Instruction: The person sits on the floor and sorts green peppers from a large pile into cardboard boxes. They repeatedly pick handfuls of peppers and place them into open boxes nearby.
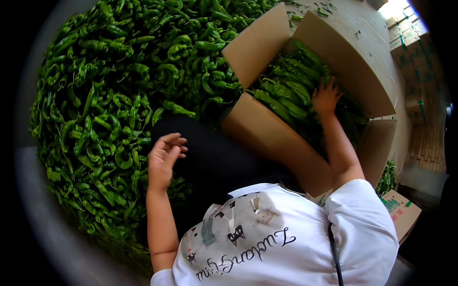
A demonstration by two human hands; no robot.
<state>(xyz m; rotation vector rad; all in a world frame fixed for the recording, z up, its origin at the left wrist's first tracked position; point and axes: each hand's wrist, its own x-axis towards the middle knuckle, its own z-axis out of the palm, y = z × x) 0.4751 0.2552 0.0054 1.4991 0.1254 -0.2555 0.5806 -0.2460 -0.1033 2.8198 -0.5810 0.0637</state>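
An open cardboard box (pixel 275 137) with its flaps folded outward stands in front of me to the right. Long green peppers (pixel 286 89) lie in it, side by side at the far left part. My right hand (pixel 325 95) rests on the peppers inside, fingers spread and palm down, gripping none that I can see. My left hand (pixel 166 157) is held above my dark-trousered leg (pixel 211 153), fingers loosely curled and apart, with nothing in it. Beside it spreads a large heap of green peppers (pixel 107 107). My right forearm hides part of the box's near right interior.
The heap reaches up to the box's left flaps. Stacked cartons (pixel 411 53) with green straps line the far right. A printed carton (pixel 402 212) sits at the lower right, near more green peppers (pixel 386 178). Scraps of pepper lie on the concrete floor (pixel 347 18).
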